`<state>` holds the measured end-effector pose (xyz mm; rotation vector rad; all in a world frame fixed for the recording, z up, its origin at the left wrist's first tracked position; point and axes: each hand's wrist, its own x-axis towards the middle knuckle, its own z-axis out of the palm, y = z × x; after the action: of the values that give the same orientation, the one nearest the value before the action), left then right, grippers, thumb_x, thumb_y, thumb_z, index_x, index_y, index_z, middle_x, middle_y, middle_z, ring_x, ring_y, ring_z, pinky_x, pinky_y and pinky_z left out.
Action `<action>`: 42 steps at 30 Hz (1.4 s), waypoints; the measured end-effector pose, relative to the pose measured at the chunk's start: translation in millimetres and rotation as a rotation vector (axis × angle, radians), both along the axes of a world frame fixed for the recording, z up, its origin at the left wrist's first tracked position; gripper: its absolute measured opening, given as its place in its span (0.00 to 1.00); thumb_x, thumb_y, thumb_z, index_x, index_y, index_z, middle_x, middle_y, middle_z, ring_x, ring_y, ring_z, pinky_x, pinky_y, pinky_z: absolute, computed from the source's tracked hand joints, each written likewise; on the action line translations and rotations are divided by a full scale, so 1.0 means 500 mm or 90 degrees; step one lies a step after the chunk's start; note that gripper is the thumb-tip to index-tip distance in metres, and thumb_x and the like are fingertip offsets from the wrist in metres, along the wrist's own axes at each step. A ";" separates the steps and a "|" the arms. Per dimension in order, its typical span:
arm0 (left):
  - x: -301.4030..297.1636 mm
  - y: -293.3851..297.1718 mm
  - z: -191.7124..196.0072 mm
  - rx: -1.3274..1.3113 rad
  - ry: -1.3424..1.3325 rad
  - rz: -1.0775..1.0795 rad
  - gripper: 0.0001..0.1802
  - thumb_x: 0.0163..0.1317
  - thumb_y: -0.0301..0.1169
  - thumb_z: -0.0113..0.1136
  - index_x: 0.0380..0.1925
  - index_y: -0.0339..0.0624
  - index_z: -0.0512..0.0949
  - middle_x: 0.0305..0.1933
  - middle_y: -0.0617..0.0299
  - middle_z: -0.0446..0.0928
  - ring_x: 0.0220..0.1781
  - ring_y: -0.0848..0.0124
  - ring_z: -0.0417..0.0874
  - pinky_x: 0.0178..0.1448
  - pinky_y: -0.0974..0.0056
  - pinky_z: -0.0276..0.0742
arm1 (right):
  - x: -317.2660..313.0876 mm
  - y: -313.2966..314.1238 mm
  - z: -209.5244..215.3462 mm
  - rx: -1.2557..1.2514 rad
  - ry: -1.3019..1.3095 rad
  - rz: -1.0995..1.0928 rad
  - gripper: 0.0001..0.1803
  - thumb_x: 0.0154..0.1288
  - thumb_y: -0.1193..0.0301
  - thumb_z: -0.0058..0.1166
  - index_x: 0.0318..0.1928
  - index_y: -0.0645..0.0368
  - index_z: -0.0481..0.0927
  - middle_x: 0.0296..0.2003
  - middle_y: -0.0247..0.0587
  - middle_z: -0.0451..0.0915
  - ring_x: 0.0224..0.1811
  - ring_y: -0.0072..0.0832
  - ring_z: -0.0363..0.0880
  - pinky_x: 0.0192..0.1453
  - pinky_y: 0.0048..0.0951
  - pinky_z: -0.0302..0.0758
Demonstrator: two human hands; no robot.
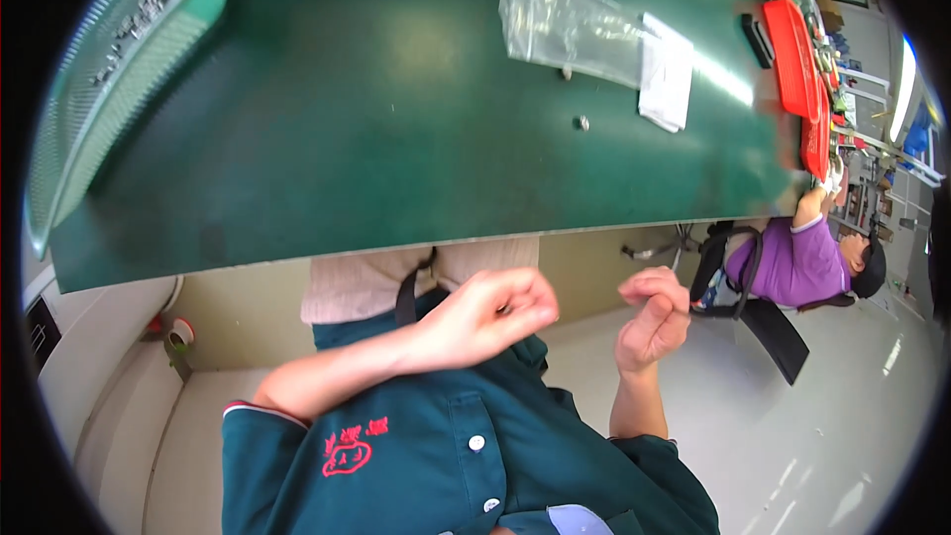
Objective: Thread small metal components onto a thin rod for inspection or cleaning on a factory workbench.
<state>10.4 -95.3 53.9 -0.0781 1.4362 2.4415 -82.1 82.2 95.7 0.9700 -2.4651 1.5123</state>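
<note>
My left hand [485, 320] is in front of my body, just off the near edge of the green table [396, 159]. Its fingers curl toward the thumb, and whatever they may hold is hidden. To the right of it, also off the table edge, my right hand [654, 320] has its fingers bent and pressed to the thumb. I cannot make out anything in that grip. The two hands are apart. On the tabletop beyond them lie a small metal part [582, 123], a clear plastic bag [565, 20] and a folded white paper [666, 79].
A pale green mesh basket [74, 139] with several small metal parts [144, 15] stands at the far left. Red trays [792, 54] and a black block [758, 40] line the right end. Beyond it, a person in purple [792, 263] sits by a black chair [738, 267].
</note>
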 end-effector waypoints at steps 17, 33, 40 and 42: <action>0.084 -0.500 0.315 -1.333 0.126 0.635 0.04 0.57 0.29 0.56 0.29 0.39 0.75 0.15 0.56 0.67 0.15 0.72 0.64 0.24 0.68 0.63 | -0.214 -0.159 0.002 0.243 0.168 0.054 0.04 0.49 0.78 0.57 0.28 0.62 0.77 0.25 0.41 0.74 0.26 0.38 0.74 0.29 0.31 0.70; 0.073 -0.393 0.290 -0.888 0.169 0.595 0.02 0.53 0.23 0.58 0.27 0.36 0.76 0.15 0.67 0.66 0.19 0.83 0.64 0.21 0.75 0.57 | -0.116 -0.144 0.044 0.114 0.035 0.115 0.05 0.50 0.85 0.56 0.30 0.66 0.76 0.23 0.36 0.69 0.22 0.20 0.65 0.22 0.21 0.62; 0.025 -0.082 0.085 0.279 -0.115 0.039 0.12 0.64 0.35 0.48 0.32 0.35 0.73 0.17 0.72 0.61 0.19 0.83 0.54 0.23 0.75 0.49 | -0.043 -0.120 0.037 -0.109 -0.435 0.210 0.08 0.53 0.87 0.50 0.34 0.66 0.78 0.31 0.34 0.72 0.29 0.15 0.66 0.30 0.14 0.62; 0.010 -0.008 0.035 0.414 -0.182 -0.010 0.15 0.66 0.39 0.46 0.32 0.37 0.72 0.16 0.75 0.55 0.18 0.83 0.49 0.22 0.74 0.44 | -0.019 -0.074 0.015 -0.122 -0.471 0.201 0.09 0.52 0.88 0.50 0.34 0.66 0.77 0.33 0.37 0.72 0.32 0.18 0.69 0.34 0.16 0.65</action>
<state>15.5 -99.5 71.3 -0.2527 0.4881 2.6224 -91.4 45.1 102.9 0.9105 -2.5857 2.5437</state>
